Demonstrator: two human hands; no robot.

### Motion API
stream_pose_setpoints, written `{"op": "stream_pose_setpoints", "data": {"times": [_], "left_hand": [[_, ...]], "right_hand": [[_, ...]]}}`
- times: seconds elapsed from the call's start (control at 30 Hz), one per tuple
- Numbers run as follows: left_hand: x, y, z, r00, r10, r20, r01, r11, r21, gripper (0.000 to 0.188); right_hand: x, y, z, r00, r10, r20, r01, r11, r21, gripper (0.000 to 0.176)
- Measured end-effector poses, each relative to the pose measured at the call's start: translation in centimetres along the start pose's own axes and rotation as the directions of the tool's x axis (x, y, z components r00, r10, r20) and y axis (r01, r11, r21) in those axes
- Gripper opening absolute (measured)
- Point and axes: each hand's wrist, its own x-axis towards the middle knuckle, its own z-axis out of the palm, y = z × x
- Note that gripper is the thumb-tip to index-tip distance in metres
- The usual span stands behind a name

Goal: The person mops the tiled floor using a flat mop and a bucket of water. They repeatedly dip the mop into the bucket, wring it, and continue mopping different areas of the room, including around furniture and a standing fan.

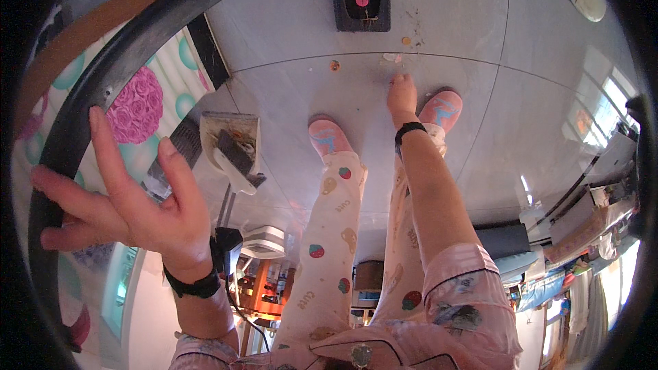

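Note:
My left hand (149, 200) is at the left, palm down with its fingers spread, several fingertips resting against a thick curved black rail (110, 74). Down near the floor, my right hand (402, 95) hangs beside the right pink slipper (443, 108); its fingers are bent, and whether they hold anything is hidden. Just beyond these fingers lies a small pale scrap (392, 57) on the grey tiles. Further off are a small orange piece (406, 40) and dark crumbs (417, 28). The left pink slipper (329, 136) stands apart from the right one.
A white dustpan (206, 136) holding a brush and debris stands left of my feet. A small round orange-brown bit (335, 66) lies ahead on the floor. At the top is a black base (380, 19) with pink parts. A flower-patterned cloth (136, 105) lies beyond the rail.

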Motion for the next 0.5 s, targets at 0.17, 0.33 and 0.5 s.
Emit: {"op": "stream_pose_setpoints", "data": {"times": [0.17, 0.33, 0.5], "left_hand": [[0.0, 0.1, 0.0, 0.999, -0.032, 0.006, 0.033, 0.999, -0.018, 0.059], [0.2, 0.2, 0.1, 0.999, -0.049, 0.012, 0.049, 0.999, -0.003, 0.058], [0.4, 0.2, 0.1, 0.998, -0.055, 0.033, 0.056, 0.998, -0.013, 0.058]], "right_hand": [[3.6, -0.2, -4.1, 0.967, 0.169, -0.194, -0.093, 0.933, 0.347, 0.010], [8.4, -0.3, -6.4, 0.991, 0.034, -0.126, -0.006, 0.975, 0.221, 0.014], [9.6, -0.9, -6.2, 0.995, 0.069, -0.067, -0.070, 0.997, -0.012, 0.014]]}}
